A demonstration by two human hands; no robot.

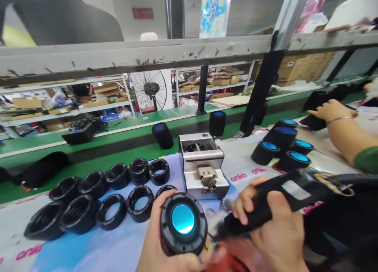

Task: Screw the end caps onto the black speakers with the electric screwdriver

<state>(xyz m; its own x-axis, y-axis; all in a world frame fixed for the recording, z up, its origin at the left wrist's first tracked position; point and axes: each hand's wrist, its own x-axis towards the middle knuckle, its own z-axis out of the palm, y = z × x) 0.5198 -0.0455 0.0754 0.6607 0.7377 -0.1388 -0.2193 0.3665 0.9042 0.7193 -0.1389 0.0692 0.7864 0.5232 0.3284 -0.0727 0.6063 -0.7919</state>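
Two rows of black rings stand at left, the front row reaching the lower centre of the frame. Lower centre: left hand wrapped around a black cylinder, blue disc facing the camera. Silver machine just behind, mid-frame. Lower right: right hand clamped on a black handheld tool, tilted, tip end toward the cylinder; contact cannot be told, blurred. Beyond it, five blue-topped cylinders cluster; a co-worker's hand at right.
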